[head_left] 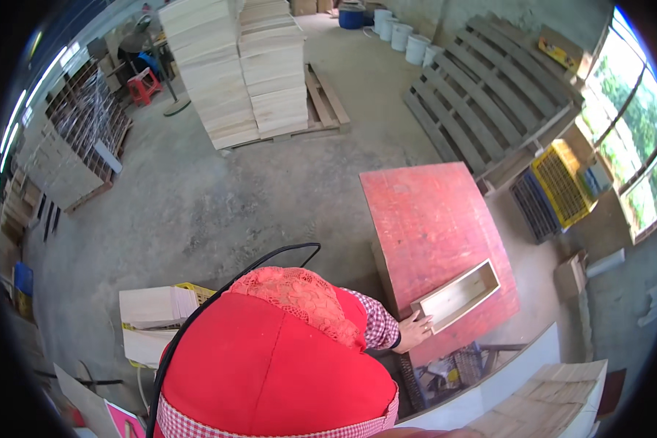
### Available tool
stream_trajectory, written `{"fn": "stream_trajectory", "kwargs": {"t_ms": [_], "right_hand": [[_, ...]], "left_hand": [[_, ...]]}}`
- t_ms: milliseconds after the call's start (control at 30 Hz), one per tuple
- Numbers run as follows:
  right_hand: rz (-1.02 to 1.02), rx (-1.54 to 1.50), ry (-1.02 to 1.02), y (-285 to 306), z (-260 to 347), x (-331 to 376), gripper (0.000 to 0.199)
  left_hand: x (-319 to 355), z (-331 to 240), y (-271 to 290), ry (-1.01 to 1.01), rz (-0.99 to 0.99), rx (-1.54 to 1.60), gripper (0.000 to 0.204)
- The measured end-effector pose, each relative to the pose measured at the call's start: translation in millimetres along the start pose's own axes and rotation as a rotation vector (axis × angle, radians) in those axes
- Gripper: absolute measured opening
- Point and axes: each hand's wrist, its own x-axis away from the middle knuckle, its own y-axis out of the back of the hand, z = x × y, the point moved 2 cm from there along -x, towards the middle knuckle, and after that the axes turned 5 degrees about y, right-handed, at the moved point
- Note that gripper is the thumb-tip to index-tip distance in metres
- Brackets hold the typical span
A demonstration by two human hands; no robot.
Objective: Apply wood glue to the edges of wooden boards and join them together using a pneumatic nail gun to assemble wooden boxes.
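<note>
My left hand (pixel 414 333), in a red-and-white checked sleeve, grips the near end of a long, open-topped box of pale wood (pixel 460 296). Its fingers bend over the rim at the box's left corner. The box lies slanted on a red tabletop (pixel 431 226) with worn paint, and its hollow shows bare wood. Only a skin-coloured strip of my right hand (pixel 436 433) shows at the lower edge, beside a stack of thin wooden boards (pixel 544 398); its fingers are hidden.
A yellow crate with pale wooden panels (pixel 153 310) stands to the left. Tall stacks of boards (pixel 244 73) sit on a pallet ahead. A slatted pallet (pixel 489 87) leans at the right wall near yellow crates (pixel 562 182). A black cable (pixel 270 255) arches beside my body.
</note>
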Motion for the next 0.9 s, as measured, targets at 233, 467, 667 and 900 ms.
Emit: {"fn": "stream_trajectory", "kwargs": {"t_ms": [233, 467, 667, 900], "right_hand": [[-0.011, -0.122, 0.182, -39, 32, -57, 0.058], [0.054, -0.172, 0.337, -43, 76, -70, 0.066], [0.211, 0.05, 0.193, 27, 54, -2, 0.072], [0.352, 0.427, -0.298, 173, 53, 104, 0.076]], "left_hand": [[-1, -9, 4, 0.119, 0.125, 0.039, 0.06], [35, 3, 11, 0.174, 0.179, 0.08, 0.059], [30, 20, -13, -0.001, 0.043, -0.215, 0.043], [-23, 60, 7, -0.312, -0.166, -0.223, 0.053]]}}
